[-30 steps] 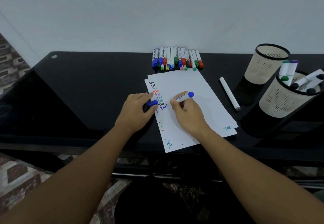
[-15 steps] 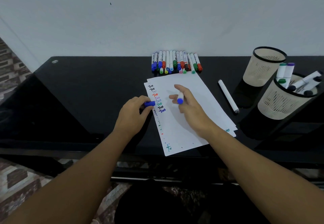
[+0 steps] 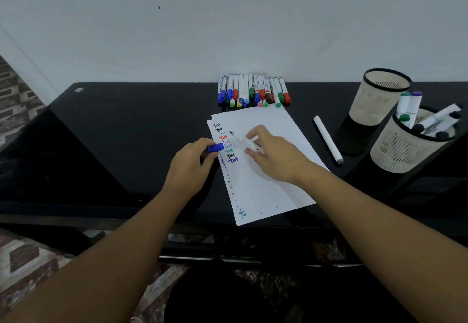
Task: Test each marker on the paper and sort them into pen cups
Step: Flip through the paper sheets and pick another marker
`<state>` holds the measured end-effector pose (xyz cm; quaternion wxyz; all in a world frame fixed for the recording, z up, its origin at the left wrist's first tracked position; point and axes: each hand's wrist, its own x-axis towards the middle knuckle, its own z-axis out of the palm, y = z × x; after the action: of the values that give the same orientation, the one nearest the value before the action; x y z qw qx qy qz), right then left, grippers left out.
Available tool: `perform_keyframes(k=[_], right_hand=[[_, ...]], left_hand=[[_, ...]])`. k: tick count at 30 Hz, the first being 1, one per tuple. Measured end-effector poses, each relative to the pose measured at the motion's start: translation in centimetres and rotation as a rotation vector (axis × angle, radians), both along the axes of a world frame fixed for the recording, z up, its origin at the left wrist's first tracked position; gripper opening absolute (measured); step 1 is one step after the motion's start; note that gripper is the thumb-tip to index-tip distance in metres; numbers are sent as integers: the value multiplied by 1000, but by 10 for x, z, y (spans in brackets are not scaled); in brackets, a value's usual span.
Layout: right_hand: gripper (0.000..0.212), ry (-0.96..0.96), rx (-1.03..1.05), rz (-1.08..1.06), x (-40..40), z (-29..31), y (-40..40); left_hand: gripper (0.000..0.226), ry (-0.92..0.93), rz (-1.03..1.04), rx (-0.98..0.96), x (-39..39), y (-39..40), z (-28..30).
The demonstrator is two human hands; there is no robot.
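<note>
White paper sheets lie on the black table, with a column of coloured "Test" words down the left edge. My right hand holds an uncapped white marker between thumb and fingers. Its dark tip points up-left, above the paper near the written words. My left hand pinches the blue cap at the paper's left edge. A row of capped markers lies at the back by the wall. Two beige mesh pen cups stand on the right: the far cup looks empty, while the near cup holds several markers.
A single white marker lies on the table between the paper and the cups. A white wall rises right behind the table. The table's front edge runs below the paper, with patterned floor underneath.
My right hand lifted the marker from writing and turned it round, so the tip now points up-left toward the cap. My left hand kept the blue cap at the paper's edge.
</note>
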<state>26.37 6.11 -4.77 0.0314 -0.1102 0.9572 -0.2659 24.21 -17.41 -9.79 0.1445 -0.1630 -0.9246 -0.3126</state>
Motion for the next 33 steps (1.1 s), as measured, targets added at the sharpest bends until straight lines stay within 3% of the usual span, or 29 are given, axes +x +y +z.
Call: perform_keyframes(k=[2,4,21,26,28,33], right_hand=[[23,79,129,3,-1,0,2],[25,128,189,19,-3,-1,5],[27,201,289,116,-7,-1,-8],[33,246,452,213,-7,1,-12],[32,276,430,224,-10,1,-13],[28,225,229,175,-9,-1,-9]], left_hand=[[21,7,-2,-1,1,0,-1],[21,11,-7,2,1,0,-1],[26,136,-113,-99,9,2,4],[27,205,-149,-113,14,5,6],[34,190,-130,-107,13,5,6],[80,9,-37,-74,7,6,7]])
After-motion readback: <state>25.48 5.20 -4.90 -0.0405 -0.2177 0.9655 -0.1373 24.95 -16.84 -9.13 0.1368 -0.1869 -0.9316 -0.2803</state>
